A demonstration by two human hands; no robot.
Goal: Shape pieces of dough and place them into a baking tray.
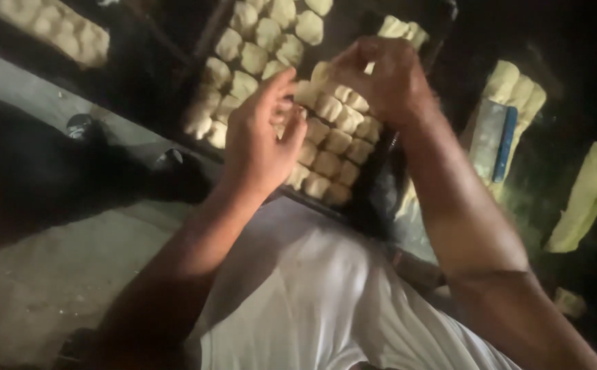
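Observation:
A dark baking tray in front of me holds several rows of pale, square dough pieces. My left hand hovers over the near rows with its fingers bent, fingertips touching a dough piece. My right hand is curled over the far right rows of the tray, fingertips pinched on a dough piece. Both forearms reach in from below. The scene is dim and blurred.
A second batch of dough pieces lies at the top left. To the right, long dough strips lie under a metal scraper with a blue handle; another strip lies further right. My white shirt fills the bottom.

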